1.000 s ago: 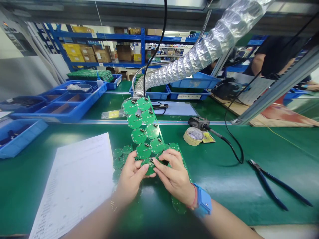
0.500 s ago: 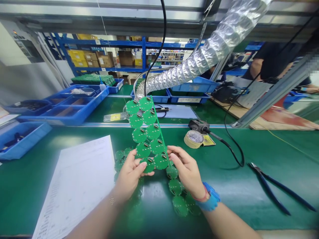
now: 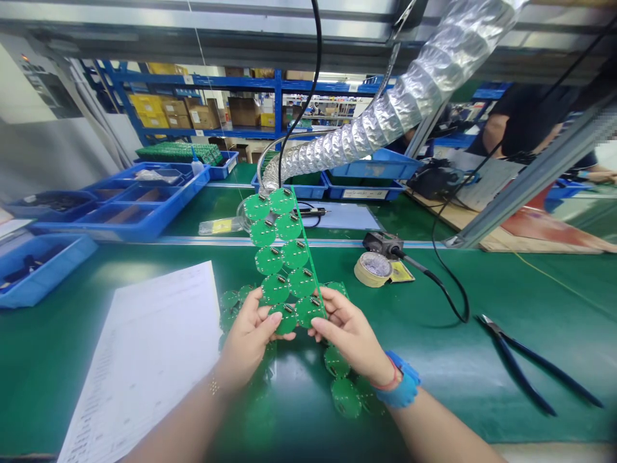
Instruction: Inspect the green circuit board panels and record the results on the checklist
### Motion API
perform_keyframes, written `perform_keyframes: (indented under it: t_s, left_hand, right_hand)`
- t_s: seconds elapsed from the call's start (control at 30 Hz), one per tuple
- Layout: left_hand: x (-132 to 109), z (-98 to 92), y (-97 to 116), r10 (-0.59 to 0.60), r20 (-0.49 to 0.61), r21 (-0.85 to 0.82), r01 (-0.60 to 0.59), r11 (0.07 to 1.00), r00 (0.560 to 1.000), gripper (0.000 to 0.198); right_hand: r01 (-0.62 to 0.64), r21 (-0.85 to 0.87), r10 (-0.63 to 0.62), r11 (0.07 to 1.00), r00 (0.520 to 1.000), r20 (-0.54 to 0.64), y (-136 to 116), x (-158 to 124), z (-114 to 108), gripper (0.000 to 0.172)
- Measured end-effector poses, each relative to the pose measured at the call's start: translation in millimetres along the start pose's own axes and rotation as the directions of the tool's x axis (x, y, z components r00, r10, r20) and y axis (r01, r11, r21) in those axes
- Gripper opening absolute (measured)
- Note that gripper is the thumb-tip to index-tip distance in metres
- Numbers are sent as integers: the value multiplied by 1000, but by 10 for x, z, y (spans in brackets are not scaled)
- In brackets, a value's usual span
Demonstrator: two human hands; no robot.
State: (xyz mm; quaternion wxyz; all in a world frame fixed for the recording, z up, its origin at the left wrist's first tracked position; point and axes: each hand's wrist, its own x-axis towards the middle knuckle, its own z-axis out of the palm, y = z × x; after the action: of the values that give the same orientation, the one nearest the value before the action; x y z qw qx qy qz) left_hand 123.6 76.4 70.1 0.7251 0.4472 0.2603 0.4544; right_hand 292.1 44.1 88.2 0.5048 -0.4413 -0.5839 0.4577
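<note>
A green circuit board panel (image 3: 282,257) of round boards in two columns, each with a small dark component, is held up over the bench. My left hand (image 3: 250,331) pinches its lower left corner, thumb on the front. At the lower right, my right hand (image 3: 344,328) grips the panel, its thumb over the bottom round board near the thin edge strip. Another panel of round boards (image 3: 346,397) lies on the bench under my right hand, partly hidden by it. More round boards (image 3: 230,299) lie behind my left hand.
Printed paper (image 3: 149,360) lies at left, near blue bins (image 3: 53,273). Cutting pliers (image 3: 515,360) rest at right. A tape roll (image 3: 373,269) sits beside a corded black device (image 3: 383,244). A silver duct (image 3: 385,122) hangs above the bench. Someone's arm (image 3: 496,135) shows at far right.
My right hand has moved slightly left and closed onto the panel's lower right corner, its thumb now on the front. The left hand keeps its hold.
</note>
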Motion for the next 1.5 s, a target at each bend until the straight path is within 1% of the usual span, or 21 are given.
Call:
perform_keyframes:
  t_s: [0.1,0.2,0.27,0.33,0.43,0.53,0.6,0.67,0.73,0.8,0.9,1.0,1.07,1.13,1.2,1.27,1.37,1.5]
  left_hand:
    - [5,17,-22,18,-4,7,-18,1000,1000,39]
    - [13,24,-47,29,-2,14,-29,999,1000,38]
    - [18,17,-59,36,-2,26,-36,999,999,37]
    - [21,3,-65,43,-2,38,-43,998,999,36]
    - [25,-14,-60,45,-4,59,-45,997,999,37]
    - [25,-13,-46,31,8,60,-31,998,999,38]
    - [22,-6,-41,21,32,52,-22,998,999,40]
    - [17,0,-45,10,60,53,-13,999,998,40]
    - [11,-1,-59,3,91,62,-8,998,996,39]
    - [8,-7,-77,-5,121,77,-5,997,993,37]
    - [11,-21,-99,-25,142,100,10,995,990,36]
    - [19,-33,-97,-48,145,107,33,994,988,35]
    - [25,-39,-77,-62,133,96,49,994,989,36]
    - [31,-43,-47,-59,86,63,54,997,995,36]
    - [36,-44,-17,-42,51,15,41,999,998,37]
    - [39,-42,1,-20,43,-15,21,1000,999,35]
    - [43,-37,-2,5,21,-5,-5,1000,1000,35]
    - [55,-37,-38,22,-37,57,-20,998,999,36]
  right_hand:
    - [88,-79,-89,993,996,-4,40,-17,77,49]
    - [150,-185,-159,971,987,-35,97,-39,129,53]
    - [170,-247,-184,954,982,-38,120,-52,139,55]
    - [189,-276,-201,942,979,-17,119,-58,123,58]
    - [190,-256,-188,948,982,34,79,-48,50,58]
    - [146,-132,-145,980,989,17,33,-18,-53,51]
    - [112,-38,-113,993,993,-25,21,5,-109,43]
    - [84,1,-84,996,994,-75,24,24,-142,34]
    - [58,-16,-60,998,991,-120,26,36,-154,27]
    - [36,-69,-46,997,989,-142,13,42,-154,23]
    - [21,-164,-44,986,989,-142,-38,46,-151,21]
    - [16,-220,-45,975,991,-127,-83,44,-151,18]
    - [13,-231,-40,973,993,-113,-88,41,-146,18]
    - [10,-250,-36,968,995,-96,-76,36,-133,18]
    - [13,-287,-36,958,997,-75,-58,30,-111,18]
    - [27,-332,-41,943,999,-35,-46,24,-83,18]
    - [60,-390,-56,919,998,23,-43,19,-40,20]
    - [93,-450,-79,888,996,51,-44,7,0,23]
